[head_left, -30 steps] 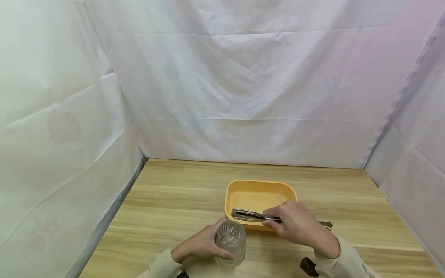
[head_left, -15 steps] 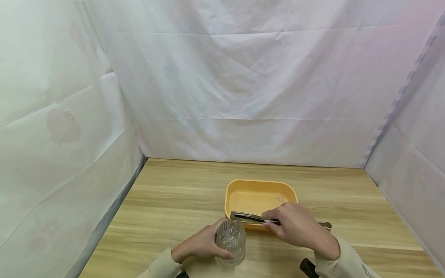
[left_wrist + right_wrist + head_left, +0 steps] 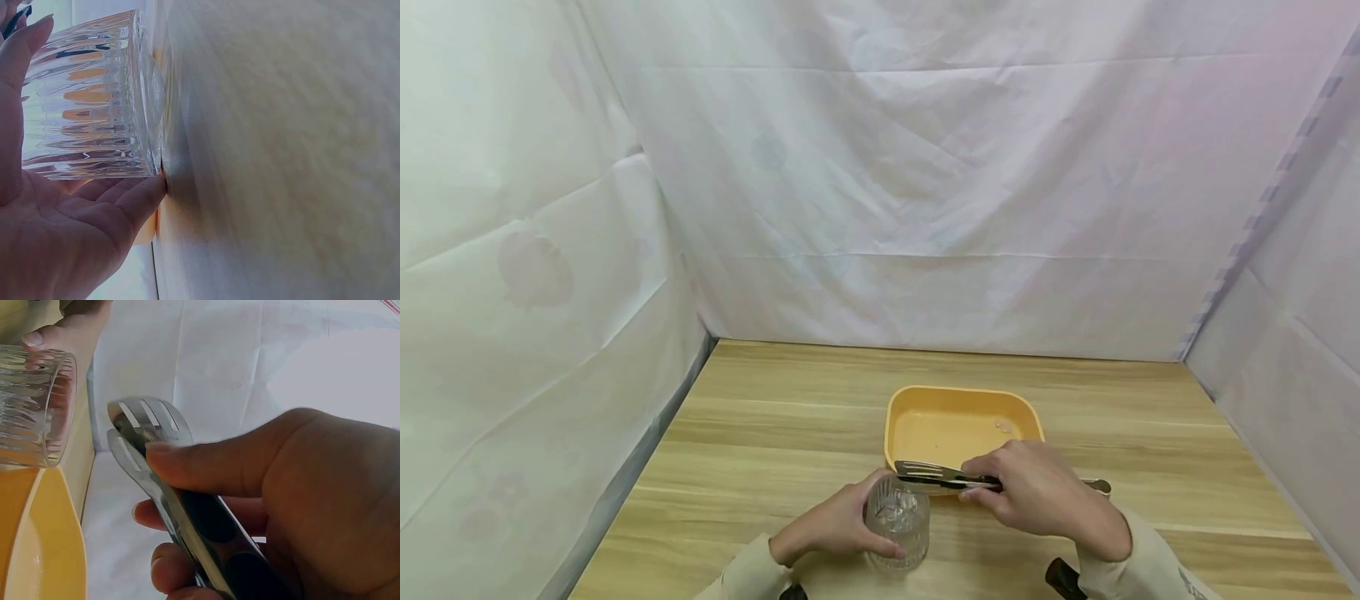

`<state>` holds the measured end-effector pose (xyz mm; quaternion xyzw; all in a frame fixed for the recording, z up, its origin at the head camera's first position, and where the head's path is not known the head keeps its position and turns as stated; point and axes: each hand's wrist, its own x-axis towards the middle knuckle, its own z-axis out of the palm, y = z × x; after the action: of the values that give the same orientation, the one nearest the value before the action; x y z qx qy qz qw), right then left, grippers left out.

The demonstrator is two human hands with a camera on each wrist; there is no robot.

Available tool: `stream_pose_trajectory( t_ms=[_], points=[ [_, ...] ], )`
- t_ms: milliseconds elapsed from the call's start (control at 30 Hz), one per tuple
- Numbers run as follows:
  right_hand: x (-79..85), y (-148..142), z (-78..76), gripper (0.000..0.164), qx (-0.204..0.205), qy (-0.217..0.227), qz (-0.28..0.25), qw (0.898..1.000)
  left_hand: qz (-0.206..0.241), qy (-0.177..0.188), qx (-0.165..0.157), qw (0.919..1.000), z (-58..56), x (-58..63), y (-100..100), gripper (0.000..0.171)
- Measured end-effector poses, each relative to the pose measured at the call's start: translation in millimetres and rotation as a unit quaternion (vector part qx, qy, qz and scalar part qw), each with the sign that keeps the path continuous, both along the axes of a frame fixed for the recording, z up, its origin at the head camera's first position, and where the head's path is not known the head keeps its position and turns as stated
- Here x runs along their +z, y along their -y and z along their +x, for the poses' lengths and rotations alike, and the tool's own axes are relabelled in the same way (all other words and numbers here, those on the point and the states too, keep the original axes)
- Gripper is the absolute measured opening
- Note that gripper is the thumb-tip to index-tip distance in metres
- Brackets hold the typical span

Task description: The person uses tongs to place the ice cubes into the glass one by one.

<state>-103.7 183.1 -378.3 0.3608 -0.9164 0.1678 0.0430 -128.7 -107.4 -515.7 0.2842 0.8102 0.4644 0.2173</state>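
My left hand point(image 3: 835, 523) holds a clear ribbed glass point(image 3: 904, 525) that stands upright on the table, thumb on one side and fingers on the other in the left wrist view. In my right hand point(image 3: 1037, 492) is a pair of metal tongs point(image 3: 203, 534) with slotted heads and dark grips. The tong heads reach left, over the near rim of a yellow tray point(image 3: 943, 425) and close above the glass rim. Whether anything sits between the heads, I cannot tell. Small clear bits point(image 3: 1003, 426) lie at the tray's right end. Something clear shows low inside the glass.
The wood-grain table point(image 3: 775, 417) extends left, right and behind the tray. White cloth sheets point(image 3: 925, 208) hang at the back and both sides. The tray stands just behind the glass.
The tongs have shifted slightly toward me and left, from over the tray to near the glass rim. My left hand and the glass have stayed in place.
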Motion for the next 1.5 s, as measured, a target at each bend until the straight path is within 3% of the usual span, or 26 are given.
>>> stream_pose_trajectory(
  t_ms=[267, 633, 900, 1367, 1500],
  points=[
    [1.8, -3.5, -1.5, 0.017, 0.002, 0.041, 0.001, 0.999, 0.005, 0.006, -0.003, 1.0, -0.6, -0.7, -0.5, 0.086],
    [2.9, -6.4, -1.3, 0.02, -0.013, 0.05, 0.011, 0.999, 0.013, 0.004, -0.008, 0.9999, 0.0, -0.1, 0.4, 0.086],
    [0.5, -8.8, -0.8, 0.042, -0.028, 0.039, 0.014, 0.999, 0.013, 0.002, -0.01, 0.9999, 0.2, -0.2, 0.1, 0.086],
    [2.1, -15.7, -2.4, 0.02, -0.046, 0.042, 0.023, 0.998, 0.007, 0.008, -0.006, 0.9999, 0.7, 0.0, -1.4, 0.083],
    [0.7, -18.2, -3.3, 0.025, -0.053, 0.038, 0.028, 0.997, 0.008, 0.009, -0.007, 0.9999, 0.6, 0.4, -1.2, 0.082]
  ],
)
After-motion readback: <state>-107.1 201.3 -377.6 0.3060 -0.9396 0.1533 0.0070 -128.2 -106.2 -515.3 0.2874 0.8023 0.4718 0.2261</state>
